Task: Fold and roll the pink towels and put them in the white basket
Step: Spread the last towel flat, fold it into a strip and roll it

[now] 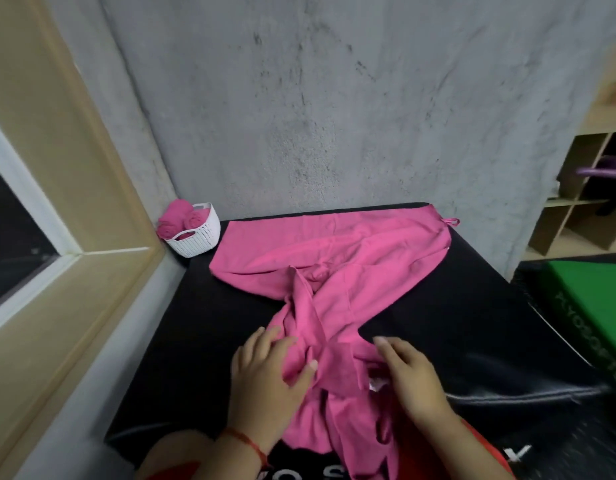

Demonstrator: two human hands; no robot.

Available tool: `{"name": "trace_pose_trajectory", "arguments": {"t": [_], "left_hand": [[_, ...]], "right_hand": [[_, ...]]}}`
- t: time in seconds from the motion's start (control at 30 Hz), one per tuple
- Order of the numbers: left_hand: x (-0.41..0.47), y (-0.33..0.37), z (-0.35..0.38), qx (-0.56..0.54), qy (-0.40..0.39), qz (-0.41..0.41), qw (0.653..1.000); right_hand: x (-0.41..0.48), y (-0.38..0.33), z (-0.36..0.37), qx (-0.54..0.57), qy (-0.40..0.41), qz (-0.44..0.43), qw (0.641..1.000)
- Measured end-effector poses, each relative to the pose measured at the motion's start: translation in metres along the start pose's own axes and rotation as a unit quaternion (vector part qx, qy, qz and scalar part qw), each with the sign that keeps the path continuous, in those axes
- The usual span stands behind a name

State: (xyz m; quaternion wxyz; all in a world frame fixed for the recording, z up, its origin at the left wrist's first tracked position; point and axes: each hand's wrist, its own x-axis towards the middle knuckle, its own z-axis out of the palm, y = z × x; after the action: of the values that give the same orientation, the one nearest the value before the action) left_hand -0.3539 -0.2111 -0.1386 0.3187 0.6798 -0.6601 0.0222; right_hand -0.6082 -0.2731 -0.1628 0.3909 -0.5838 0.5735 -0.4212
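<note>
On the black table (438, 341), the left hand (268, 375) presses spread fingers onto the crumpled pink towel (334, 265); the right hand (412, 379) touches its edge, perhaps pinching.

Red thread bracelet (247, 443) at the left hand (265, 375), red garment (486, 441) below.

We lose the near end of the pink towel (334, 258) and the white lettering (521, 453) on the counter (455, 323) past the bottom edge, the right hand (413, 382) hides its thumb against the cloth, and the purple thing (602, 171) on the shelf (576, 202) is a blur.
</note>
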Motion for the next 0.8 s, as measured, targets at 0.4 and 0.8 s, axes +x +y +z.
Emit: {"name": "trace_pose_trajectory", "arguments": {"t": [0.4, 0.8], "left_hand": [[-0.049, 0.045, 0.033, -0.087, -0.107, -0.193, 0.971], [-0.01, 0.014, -0.03, -0.45, -0.031, -0.331, 0.829]], "right_hand": [[-0.053, -0.006, 0.025, 0.046, -0.066, 0.024, 0.996], [-0.046, -0.024, 0.0, 0.262, 0.033, 0.078, 0.961]]}}
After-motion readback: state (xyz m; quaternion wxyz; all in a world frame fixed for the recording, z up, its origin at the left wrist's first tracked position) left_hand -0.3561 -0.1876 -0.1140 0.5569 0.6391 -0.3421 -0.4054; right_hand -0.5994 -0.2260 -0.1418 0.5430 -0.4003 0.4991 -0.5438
